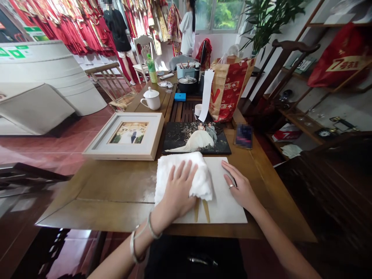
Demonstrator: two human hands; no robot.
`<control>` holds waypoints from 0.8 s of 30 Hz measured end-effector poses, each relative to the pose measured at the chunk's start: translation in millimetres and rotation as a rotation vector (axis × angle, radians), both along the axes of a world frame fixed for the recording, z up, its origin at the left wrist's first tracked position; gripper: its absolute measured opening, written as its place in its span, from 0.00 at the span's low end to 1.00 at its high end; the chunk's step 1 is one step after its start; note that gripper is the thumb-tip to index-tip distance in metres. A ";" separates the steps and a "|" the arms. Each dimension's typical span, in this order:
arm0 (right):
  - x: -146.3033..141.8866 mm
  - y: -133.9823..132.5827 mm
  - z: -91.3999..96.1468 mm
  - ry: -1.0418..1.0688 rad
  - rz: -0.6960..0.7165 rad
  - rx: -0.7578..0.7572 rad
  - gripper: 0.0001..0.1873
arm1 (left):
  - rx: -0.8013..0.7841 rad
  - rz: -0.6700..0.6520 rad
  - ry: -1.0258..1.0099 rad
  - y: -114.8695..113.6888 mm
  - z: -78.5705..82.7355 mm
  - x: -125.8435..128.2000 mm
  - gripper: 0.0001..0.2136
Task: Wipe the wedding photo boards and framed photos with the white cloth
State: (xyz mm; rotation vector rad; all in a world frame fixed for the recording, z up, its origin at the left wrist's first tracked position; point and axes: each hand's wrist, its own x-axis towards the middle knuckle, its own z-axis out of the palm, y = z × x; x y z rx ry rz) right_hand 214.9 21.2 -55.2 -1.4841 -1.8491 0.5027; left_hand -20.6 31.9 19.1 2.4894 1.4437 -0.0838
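Note:
My left hand [178, 190] lies flat, fingers spread, on a white cloth [174, 170] that rests on a white sheet or board [226, 201] on the wooden table [116, 193]. My right hand [240, 186], with a ring on one finger, presses flat on the right part of the same white board. Two thin wooden strips [202, 211] show on the board just below the cloth. Behind the cloth lies a dark wedding photo print [197, 137]. A white-framed photo [128, 135] sits to the left of it.
A white lidded cup [151, 99], a blue box [180, 97], a green bottle [151, 68], a dark pot [187, 83] and a red-and-tan paper bag [229, 89] stand farther back. Two people stand by red garments at the rear. Shelves [319, 108] line the right.

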 end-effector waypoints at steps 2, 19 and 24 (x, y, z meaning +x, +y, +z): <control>0.4 0.5 -0.3 0.000 0.001 0.001 0.23 | 0.035 0.007 0.000 14.9 -1.6 4.1 0.38; 0.7 1.1 -4.6 0.016 -0.007 0.014 0.23 | 0.000 -0.101 0.047 -82.3 -5.3 -48.3 0.54; -0.5 1.3 -1.4 0.015 -0.016 -0.009 0.23 | -0.010 0.001 0.055 -28.8 -1.3 -23.6 0.45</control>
